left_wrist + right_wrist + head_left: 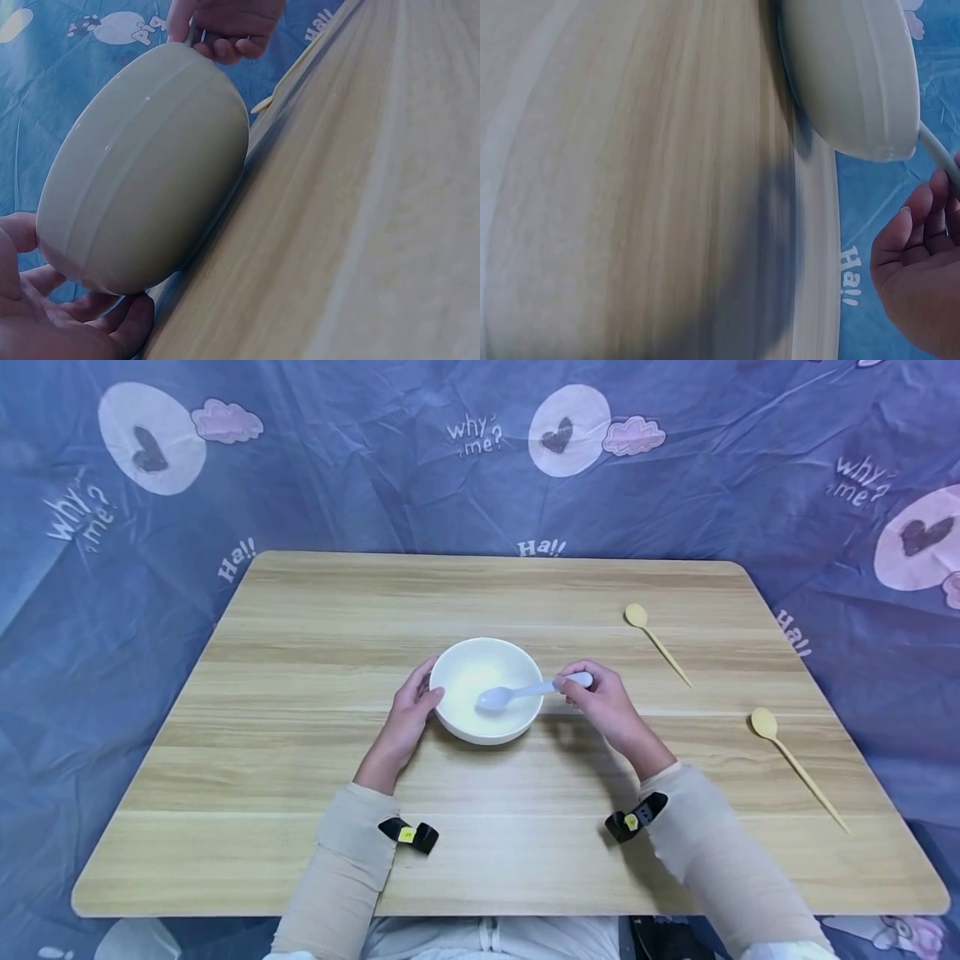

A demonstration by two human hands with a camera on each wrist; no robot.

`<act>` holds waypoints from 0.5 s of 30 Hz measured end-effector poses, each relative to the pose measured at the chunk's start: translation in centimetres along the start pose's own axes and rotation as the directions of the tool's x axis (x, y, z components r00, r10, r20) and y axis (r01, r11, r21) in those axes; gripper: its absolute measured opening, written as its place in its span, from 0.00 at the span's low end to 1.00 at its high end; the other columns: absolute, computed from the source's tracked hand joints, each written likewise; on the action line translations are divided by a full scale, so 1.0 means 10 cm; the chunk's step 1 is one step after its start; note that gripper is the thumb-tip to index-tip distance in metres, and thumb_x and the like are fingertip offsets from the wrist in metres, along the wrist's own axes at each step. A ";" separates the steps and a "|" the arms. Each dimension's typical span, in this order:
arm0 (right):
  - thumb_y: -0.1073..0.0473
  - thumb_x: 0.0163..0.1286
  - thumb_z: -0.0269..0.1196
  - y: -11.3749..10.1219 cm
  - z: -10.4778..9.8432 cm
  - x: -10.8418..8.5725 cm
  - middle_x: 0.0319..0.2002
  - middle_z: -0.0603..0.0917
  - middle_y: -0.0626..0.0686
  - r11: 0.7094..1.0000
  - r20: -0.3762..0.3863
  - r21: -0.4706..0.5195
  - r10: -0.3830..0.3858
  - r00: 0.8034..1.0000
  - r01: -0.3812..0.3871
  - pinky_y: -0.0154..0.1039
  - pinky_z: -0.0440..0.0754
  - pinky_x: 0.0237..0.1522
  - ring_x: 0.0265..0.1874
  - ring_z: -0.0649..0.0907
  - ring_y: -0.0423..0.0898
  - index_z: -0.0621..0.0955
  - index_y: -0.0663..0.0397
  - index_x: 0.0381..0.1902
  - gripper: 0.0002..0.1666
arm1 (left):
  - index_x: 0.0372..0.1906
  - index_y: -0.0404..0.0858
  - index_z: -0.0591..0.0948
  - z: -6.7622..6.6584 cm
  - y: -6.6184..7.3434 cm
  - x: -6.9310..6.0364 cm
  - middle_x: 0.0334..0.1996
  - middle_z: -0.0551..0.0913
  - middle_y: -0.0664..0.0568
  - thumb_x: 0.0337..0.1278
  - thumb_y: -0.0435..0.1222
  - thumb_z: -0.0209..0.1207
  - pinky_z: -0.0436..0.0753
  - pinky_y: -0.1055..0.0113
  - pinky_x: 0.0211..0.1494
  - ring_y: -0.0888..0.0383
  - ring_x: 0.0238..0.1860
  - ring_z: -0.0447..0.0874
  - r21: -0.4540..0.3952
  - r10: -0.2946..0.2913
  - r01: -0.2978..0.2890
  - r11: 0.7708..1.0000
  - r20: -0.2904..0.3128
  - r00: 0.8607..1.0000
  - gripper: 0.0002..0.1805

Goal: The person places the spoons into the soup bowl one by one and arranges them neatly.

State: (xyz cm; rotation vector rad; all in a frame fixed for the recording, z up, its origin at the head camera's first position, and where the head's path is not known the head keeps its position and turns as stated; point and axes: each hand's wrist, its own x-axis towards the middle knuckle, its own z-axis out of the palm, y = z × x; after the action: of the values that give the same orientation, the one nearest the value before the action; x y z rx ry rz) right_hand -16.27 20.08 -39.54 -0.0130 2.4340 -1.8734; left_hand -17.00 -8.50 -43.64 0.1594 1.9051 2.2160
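"Count?"
"One white bowl [483, 667] on one table [225, 818], left hand [408, 710] gripping its side; right hand [606, 703] pinching one pale spoon [528, 690], its head within the rim, contact hard to tell."
"Others?"
"Two wooden spoons [764, 723], lying rightward."

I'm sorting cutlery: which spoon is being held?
The pale-blue spoon, gripped by the right hand, its head in the white bowl; both tan spoons lie on the table.
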 end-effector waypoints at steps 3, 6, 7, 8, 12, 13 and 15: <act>0.60 0.65 0.61 0.02 0.05 0.03 0.25 0.74 0.46 1.000 0.009 -0.011 -0.002 1.000 0.002 0.34 0.75 0.29 0.26 0.74 0.41 0.77 0.64 0.40 0.11 | 0.72 0.42 0.57 0.00 0.00 0.00 0.71 0.59 0.48 0.69 0.33 0.46 0.64 0.62 0.71 0.55 0.70 0.58 -0.008 -0.001 0.001 1.000 0.000 1.000 0.29; 0.60 0.65 0.60 0.03 0.10 0.05 0.27 0.75 0.47 1.000 0.021 -0.015 -0.001 1.000 0.002 0.35 0.77 0.32 0.28 0.75 0.41 0.76 0.65 0.40 0.12 | 0.72 0.42 0.57 0.00 0.01 0.00 0.71 0.59 0.48 0.69 0.32 0.46 0.63 0.62 0.72 0.55 0.70 0.58 -0.021 -0.010 0.010 1.000 0.002 1.000 0.29; 0.60 0.65 0.60 0.04 0.12 0.06 0.28 0.75 0.47 1.000 0.024 -0.017 0.001 1.000 0.000 0.34 0.77 0.33 0.28 0.75 0.42 0.76 0.65 0.40 0.12 | 0.72 0.42 0.57 0.00 0.02 -0.01 0.71 0.59 0.47 0.69 0.32 0.45 0.63 0.62 0.72 0.55 0.70 0.57 -0.023 -0.015 0.015 1.000 0.004 1.000 0.29; 0.60 0.65 0.60 0.03 0.13 0.07 0.29 0.75 0.48 1.000 0.028 -0.020 0.003 1.000 -0.003 0.34 0.78 0.33 0.29 0.75 0.42 0.76 0.65 0.40 0.12 | 0.72 0.42 0.56 0.01 0.03 -0.01 0.71 0.58 0.47 0.69 0.32 0.45 0.62 0.62 0.72 0.55 0.71 0.57 -0.024 -0.018 0.019 1.000 0.005 1.000 0.29; 0.58 0.65 0.61 0.02 0.18 0.10 0.31 0.76 0.49 0.999 0.037 -0.037 0.028 0.999 -0.027 0.31 0.78 0.33 0.30 0.76 0.42 0.76 0.63 0.41 0.13 | 0.73 0.38 0.55 0.04 0.14 -0.05 0.72 0.57 0.45 0.69 0.30 0.44 0.62 0.62 0.72 0.53 0.71 0.55 -0.013 -0.028 0.028 1.000 0.006 1.000 0.29; 0.57 0.65 0.61 0.02 0.19 0.10 0.31 0.76 0.50 0.999 0.038 -0.044 0.033 0.999 -0.032 0.30 0.77 0.33 0.31 0.76 0.42 0.76 0.62 0.41 0.13 | 0.73 0.37 0.54 0.05 0.17 -0.07 0.72 0.56 0.44 0.68 0.29 0.44 0.61 0.62 0.72 0.53 0.72 0.55 -0.010 -0.028 0.028 1.000 0.007 1.000 0.29; 0.57 0.65 0.62 0.02 0.21 0.11 0.31 0.76 0.50 0.998 0.039 -0.054 0.041 0.998 -0.039 0.30 0.77 0.33 0.31 0.76 0.42 0.76 0.62 0.42 0.14 | 0.73 0.35 0.53 0.07 0.22 -0.09 0.72 0.56 0.43 0.68 0.29 0.44 0.61 0.62 0.72 0.51 0.72 0.54 -0.002 -0.031 0.031 1.000 0.010 0.999 0.30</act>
State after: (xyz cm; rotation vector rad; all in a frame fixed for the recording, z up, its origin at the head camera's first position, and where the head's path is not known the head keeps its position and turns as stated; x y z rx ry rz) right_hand -17.28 18.10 -40.33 -0.0044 2.4382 -1.7738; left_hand -16.17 -8.34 -41.27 0.1401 1.8871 2.1929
